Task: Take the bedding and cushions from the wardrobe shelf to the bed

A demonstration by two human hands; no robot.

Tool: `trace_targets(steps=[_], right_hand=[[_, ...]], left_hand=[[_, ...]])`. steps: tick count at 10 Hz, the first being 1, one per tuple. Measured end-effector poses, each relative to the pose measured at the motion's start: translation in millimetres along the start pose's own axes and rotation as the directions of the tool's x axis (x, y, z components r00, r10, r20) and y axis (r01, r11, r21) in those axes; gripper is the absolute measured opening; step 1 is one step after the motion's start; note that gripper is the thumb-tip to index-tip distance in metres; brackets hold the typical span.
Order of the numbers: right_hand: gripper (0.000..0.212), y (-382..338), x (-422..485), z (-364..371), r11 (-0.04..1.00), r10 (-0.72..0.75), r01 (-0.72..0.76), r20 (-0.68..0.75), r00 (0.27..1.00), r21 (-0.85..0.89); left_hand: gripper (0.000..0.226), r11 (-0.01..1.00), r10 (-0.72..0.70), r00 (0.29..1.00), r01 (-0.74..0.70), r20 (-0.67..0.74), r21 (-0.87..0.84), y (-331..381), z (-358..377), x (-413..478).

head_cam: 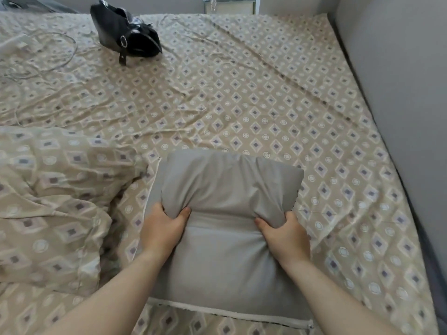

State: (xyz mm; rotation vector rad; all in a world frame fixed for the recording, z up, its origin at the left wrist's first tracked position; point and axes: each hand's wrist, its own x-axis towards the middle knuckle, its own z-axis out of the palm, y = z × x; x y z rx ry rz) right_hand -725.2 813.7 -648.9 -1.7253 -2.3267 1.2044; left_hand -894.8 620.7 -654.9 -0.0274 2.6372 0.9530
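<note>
Grey cushion held low over bed, near edge. Left hand, right hand: each grip clenched on bunched cover fold. Judgement: lower flat, clear of patterned duvet, release both together. Black bag well apart.

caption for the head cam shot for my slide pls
Left hand and right hand grip a grey cushion over the patterned bed sheet.
</note>
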Motion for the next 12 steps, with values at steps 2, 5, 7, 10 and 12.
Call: trace_targets(steps=[2, 5, 7, 10, 12], right_hand=[[0.07, 6.6, 15.1, 33.4, 0.996, 0.054, -0.051, 0.038, 0.998, -0.067], [0.072, 7.4, 14.6, 35.7, 0.993, 0.074, -0.069, 0.045, 0.996, -0.093], [0.095, 9.0, -0.5, 27.4, 0.98, 0.051, -0.071, -0.109, 0.993, -0.187], [0.081, -47.1, -30.0, -39.3, 0.979, -0.189, 0.189, 0.003, 0.982, -0.074], [0.069, -106.1, -64.6, -103.1, 0.949, -0.313, 0.312, 0.025, 0.949, 0.041]], left_hand=[[0.052, 1.0, -0.019, 1.0, 0.019, 0.006, 0.016, -26.6, 17.2, 21.0], [0.054, 0.998, -0.037, 0.999, 0.036, 0.026, 0.049, -28.4, 16.4, 22.2], [0.101, 0.984, 0.032, 0.998, -0.024, -0.046, 0.177, -21.9, 8.5, 12.8], [0.084, 0.95, 0.271, 0.963, -0.268, 0.003, 0.158, 46.3, -48.1, -8.7], [0.08, 0.926, 0.37, 0.929, -0.369, -0.007, 0.075, 107.3, -106.3, -44.2]])
